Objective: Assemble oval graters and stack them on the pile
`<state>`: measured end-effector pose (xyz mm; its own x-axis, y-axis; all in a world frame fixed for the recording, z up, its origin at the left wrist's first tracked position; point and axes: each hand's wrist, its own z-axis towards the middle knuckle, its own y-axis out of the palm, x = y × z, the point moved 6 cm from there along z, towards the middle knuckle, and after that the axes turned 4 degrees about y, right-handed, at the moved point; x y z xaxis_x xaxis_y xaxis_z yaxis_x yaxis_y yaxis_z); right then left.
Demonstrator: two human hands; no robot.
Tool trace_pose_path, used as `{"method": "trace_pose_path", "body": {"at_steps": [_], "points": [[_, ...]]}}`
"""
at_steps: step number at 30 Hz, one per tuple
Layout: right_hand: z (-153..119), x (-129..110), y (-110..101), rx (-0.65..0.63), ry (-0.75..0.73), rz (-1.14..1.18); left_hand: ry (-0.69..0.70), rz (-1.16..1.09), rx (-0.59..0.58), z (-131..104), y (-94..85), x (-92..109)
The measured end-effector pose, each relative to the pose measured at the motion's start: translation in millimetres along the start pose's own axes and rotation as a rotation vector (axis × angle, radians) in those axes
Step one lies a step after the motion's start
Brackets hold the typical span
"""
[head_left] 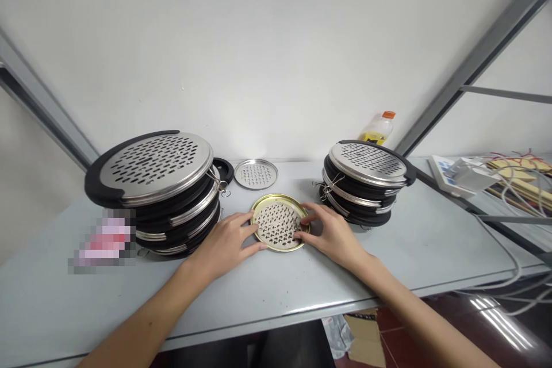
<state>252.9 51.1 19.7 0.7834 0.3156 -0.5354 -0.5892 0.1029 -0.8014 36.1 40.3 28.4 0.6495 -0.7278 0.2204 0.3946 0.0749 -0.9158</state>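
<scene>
1. the yellow label (374,138) on the bottle (385,125) is too small to read.
2. the left hand (225,240) has fingers loosely spread, touching the gold-rimmed disc (278,227) on the bench (241,310).
3. the right hand (338,236) curls its fingers over the opposite rim; whether they pinch, i cannot tell.
4. the disc is round metal, full of holes, between the left stack (157,167) and right stack (366,162), both topped with slotted, silvery plates.

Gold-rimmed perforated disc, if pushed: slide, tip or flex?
The gold-rimmed disc looks like thin metal, so probably stiff and light for its width. Lying flat and low on the smooth-looking grey surface, it should slide sooner than roll or tip. Its shiny rim may feel slippery.
</scene>
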Motion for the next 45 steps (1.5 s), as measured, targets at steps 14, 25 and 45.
{"method": "trace_pose_path", "body": {"at_steps": [14, 25, 45], "points": [[5, 2, 3, -0.006, 0.049, -0.023, 0.003, -0.013, 0.009, 0, 1.4, -1], [6, 2, 5, 0.025, 0.025, 0.011, 0.007, 0.001, 0.017, -1, 0.5, 2], [2, -23, 8, 0.001, -0.231, 0.016, -0.115, 0.106, 0.056, 4, 7.4, 4]]}}
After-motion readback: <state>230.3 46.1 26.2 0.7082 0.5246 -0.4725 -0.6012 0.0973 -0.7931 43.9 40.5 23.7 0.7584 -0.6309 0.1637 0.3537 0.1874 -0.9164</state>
